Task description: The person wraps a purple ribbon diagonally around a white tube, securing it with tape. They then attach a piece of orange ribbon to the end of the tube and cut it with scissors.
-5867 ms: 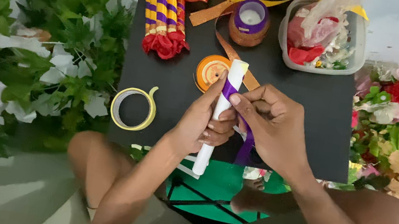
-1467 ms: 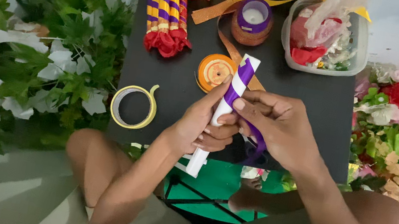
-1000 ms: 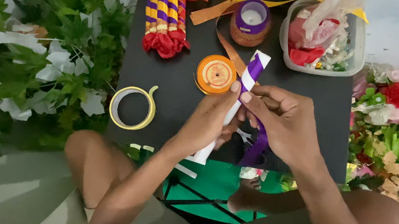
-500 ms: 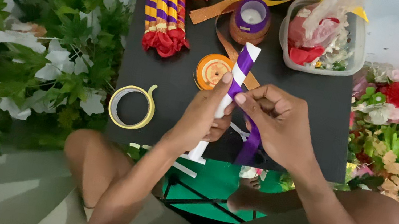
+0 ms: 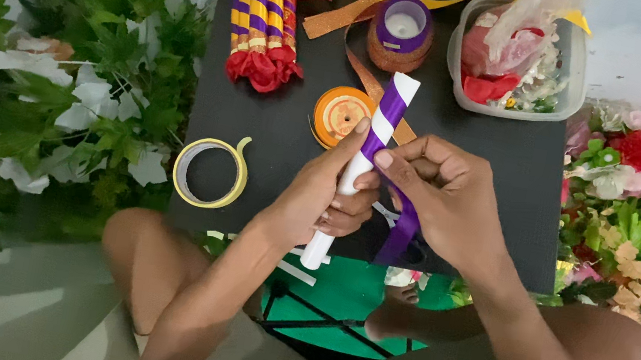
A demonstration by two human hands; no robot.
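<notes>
Currently the step in hand appears to be the spiral wrapping of a white tube (image 5: 357,182) with purple ribbon (image 5: 401,235); the tube is held above the near edge of the black board (image 5: 275,138), tilted, its far end pointing toward the far edge; the left hand (image 5: 318,197) is closed around the lower, bare part of the tube, thumb laid along it; the right hand (image 5: 443,196) pinches the ribbon between thumb and forefinger against the tube, the slack hanging down below the palm; the far part already carries purple turns, the near part is bare; judged from this, the next turn calls for steady tension and an even pitch as the tube is rotated; beyond the hands, a roll of yellow tape (image 5: 209,174) lies near the left edge; an orange ribbon spool (image 5: 340,114) sits just past the hands; at the far edge lie finished striped sticks (image 5: 258,9), a purple spool (image 5: 402,29) and a clear tub (image 5: 523,58)
</notes>
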